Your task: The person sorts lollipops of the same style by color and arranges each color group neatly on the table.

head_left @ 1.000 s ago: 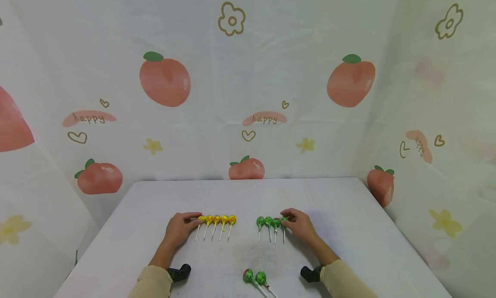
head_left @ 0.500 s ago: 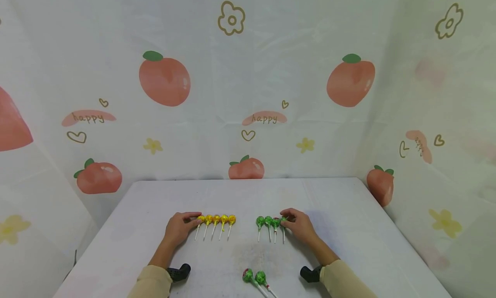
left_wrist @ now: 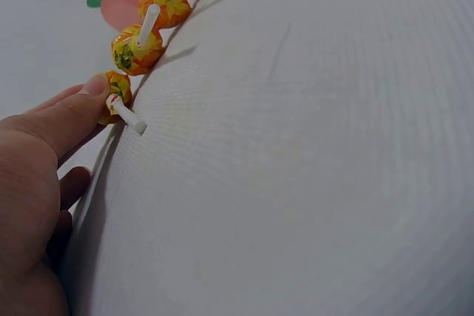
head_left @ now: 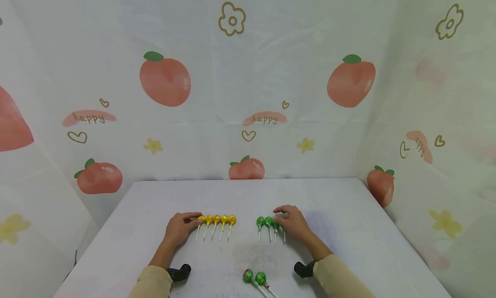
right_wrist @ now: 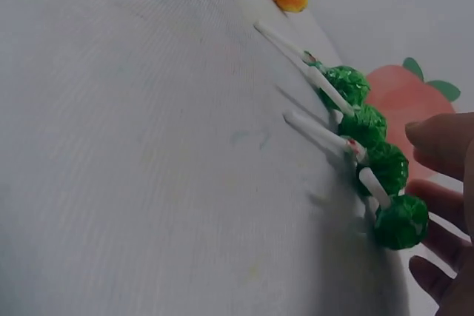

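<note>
My left hand (head_left: 180,229) pinches the head of the leftmost yellow lollipop (left_wrist: 118,94) between thumb and forefinger. That lollipop lies at the end of a row of several yellow lollipops (head_left: 216,220), sticks toward me. My right hand (head_left: 295,222) hovers at the right end of a row of green lollipops (head_left: 260,221), thumb and forefinger spread with nothing between them. In the head view it partly hides the rightmost green lollipop (right_wrist: 402,222). The right wrist view shows the fingertips beside the green heads, and a third green lollipop (right_wrist: 385,168) just ahead of the last one.
Two more green lollipops (head_left: 248,275) lie near the front of the white table (head_left: 217,272). A gap separates the yellow and green rows. Behind the table hangs a white cloth (head_left: 209,151) printed with peaches, and black wrist mounts (head_left: 180,273) stick out below the sleeves.
My right hand has let go of the rightmost green lollipop and moved slightly left and away from me, over the row's end. The left hand stays put on its yellow lollipop.
</note>
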A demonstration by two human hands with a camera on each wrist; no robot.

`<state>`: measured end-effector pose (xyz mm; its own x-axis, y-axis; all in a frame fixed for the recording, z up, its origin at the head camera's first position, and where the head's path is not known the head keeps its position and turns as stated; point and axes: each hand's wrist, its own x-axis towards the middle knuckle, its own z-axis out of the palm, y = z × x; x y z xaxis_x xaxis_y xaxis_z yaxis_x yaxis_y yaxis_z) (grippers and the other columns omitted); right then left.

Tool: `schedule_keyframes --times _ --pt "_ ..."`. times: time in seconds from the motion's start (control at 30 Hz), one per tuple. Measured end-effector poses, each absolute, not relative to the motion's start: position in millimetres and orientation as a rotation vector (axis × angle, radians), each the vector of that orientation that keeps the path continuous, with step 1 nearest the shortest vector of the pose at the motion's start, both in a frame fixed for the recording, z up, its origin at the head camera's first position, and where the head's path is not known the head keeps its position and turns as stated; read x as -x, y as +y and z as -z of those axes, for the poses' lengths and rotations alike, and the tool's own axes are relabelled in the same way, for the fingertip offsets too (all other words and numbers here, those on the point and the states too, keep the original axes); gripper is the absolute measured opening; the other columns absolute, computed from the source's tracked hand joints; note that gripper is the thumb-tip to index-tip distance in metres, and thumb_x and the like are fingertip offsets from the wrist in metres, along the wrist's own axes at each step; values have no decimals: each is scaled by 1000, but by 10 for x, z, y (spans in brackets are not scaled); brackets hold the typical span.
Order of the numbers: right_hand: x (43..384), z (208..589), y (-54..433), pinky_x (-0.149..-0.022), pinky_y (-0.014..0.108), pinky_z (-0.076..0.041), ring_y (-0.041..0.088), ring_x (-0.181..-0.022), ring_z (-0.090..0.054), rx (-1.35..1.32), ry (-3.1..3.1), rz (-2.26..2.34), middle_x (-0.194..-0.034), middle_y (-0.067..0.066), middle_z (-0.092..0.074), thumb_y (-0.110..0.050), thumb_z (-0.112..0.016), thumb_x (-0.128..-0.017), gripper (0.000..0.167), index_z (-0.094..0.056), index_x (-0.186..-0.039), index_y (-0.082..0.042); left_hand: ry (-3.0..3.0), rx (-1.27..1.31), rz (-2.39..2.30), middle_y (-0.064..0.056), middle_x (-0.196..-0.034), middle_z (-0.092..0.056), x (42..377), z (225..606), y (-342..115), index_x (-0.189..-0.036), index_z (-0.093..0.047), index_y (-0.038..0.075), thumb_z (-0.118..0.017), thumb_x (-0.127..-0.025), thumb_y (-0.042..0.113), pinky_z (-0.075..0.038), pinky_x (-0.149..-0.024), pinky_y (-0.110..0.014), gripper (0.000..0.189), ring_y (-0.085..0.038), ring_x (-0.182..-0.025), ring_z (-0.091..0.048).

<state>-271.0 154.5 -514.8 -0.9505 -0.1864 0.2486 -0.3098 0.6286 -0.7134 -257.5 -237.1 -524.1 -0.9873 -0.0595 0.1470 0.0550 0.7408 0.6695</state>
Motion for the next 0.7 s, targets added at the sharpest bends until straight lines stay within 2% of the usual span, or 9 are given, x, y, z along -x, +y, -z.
schedule_keyframes --times 0.17,0.33,0.7 --pt "2754 5145 1473 -93 52 -43 31 -109 -56 -550 -2718 -1150 -109 6 -68 -12 -73 -86 16 -74 -102 -9 -2781 -3 1077 -9 -103 -65 2585 5252 -2376 -111 -75 15 -75 -86 24 -44 -87 -52 26 -33 -101 -57" --pt "2759 5123 1408 -89 52 -44 32 -103 -57 -673 -2703 -1044 -107 9 -68 -10 -75 -83 17 -74 -99 -8 -2782 -9 1091 -9 -104 -65 2586 5253 -2376 -111 -75 15 -75 -86 23 -44 -87 -52 27 -33 -101 -57" --pt "2762 5164 1366 -88 50 -44 30 -103 -55 -614 -2754 -984 -110 5 -67 -13 -78 -81 18 -73 -99 -13 -2775 5 1078 -9 -104 -65 2595 5271 -2377 -112 -75 15 -75 -86 23 -44 -88 -52 27 -33 -102 -57"
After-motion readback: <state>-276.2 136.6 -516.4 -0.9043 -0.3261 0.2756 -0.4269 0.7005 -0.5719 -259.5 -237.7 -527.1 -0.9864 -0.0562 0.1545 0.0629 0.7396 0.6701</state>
